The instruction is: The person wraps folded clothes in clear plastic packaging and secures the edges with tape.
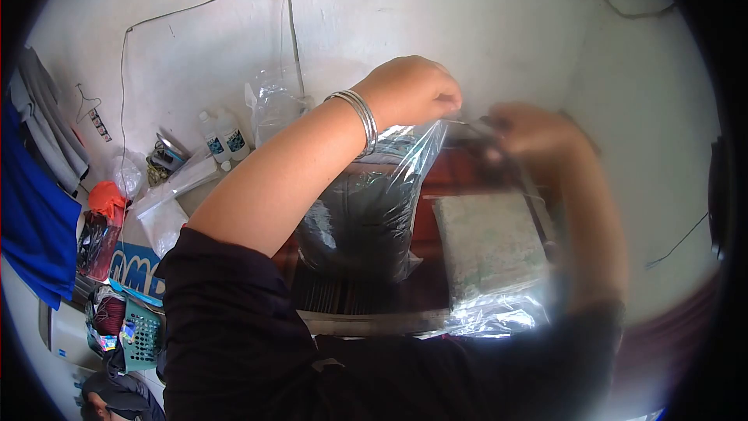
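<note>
My left hand (417, 90), with metal bangles on the wrist, is closed on the gathered top edge of a clear plastic bag (366, 214). Dark folded contents show through the bag, which stands on a dark red surface. To its right, my right hand (522, 132) is smeared by motion, level with the bag's top; whatever it may hold is too blurred to make out. Below the right hand lies a pale, greenish package (491, 245) in shiny clear plastic.
White bottles (230, 136), an iron (170, 150) and plastic bags stand at the left by the wall. A green basket (142, 335) is lower left. At the bottom left a person (117, 398) is partly visible. Blue cloth (43, 218) hangs far left.
</note>
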Demonstrator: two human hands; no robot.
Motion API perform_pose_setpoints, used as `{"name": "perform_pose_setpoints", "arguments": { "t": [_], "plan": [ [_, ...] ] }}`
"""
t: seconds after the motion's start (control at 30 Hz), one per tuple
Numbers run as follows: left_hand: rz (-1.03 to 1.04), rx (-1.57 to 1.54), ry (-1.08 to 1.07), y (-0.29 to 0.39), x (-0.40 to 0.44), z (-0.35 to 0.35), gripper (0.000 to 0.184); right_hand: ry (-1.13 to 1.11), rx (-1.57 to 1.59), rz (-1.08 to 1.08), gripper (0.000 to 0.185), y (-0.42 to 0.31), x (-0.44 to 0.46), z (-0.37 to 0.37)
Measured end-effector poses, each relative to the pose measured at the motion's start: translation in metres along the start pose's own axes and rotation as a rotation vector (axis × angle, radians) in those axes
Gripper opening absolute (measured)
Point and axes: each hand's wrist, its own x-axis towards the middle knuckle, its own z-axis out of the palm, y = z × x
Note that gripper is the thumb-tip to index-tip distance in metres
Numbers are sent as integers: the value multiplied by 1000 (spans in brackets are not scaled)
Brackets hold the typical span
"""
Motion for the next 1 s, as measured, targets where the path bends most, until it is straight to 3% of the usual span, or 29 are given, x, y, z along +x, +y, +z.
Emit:
{"name": "perform_pose_setpoints", "arguments": {
  "t": [0.17,0.23,0.5,0.57,0.67,0.73,0.87,1.0],
  "plan": [
    [-3,25,3,-2,-2,1,13,-112,-25,63,53,8,10,-5],
    [-8,-3,0,-4,-2,2,13,47,-54,-41,51,7,9,0],
    [-111,-18,-73,-10,-9,-12,20,17,-5,11,46,-1,6,-2],
    [-224,155,-264,-9,-12,-20,24,-3,0,27,46,1,4,-1],
    [-243,160,-274,-9,-14,-24,23,72,-11,-1,46,3,0,1],
    [-177,187,-211,-13,-16,-17,22,14,37,75,47,-2,-2,-1],
    [-62,232,-87,-15,-21,-9,20,27,-28,25,49,2,5,2],
    [-35,225,-92,-10,-22,-7,19,-5,-35,0,53,-6,13,9]
  ]
}}
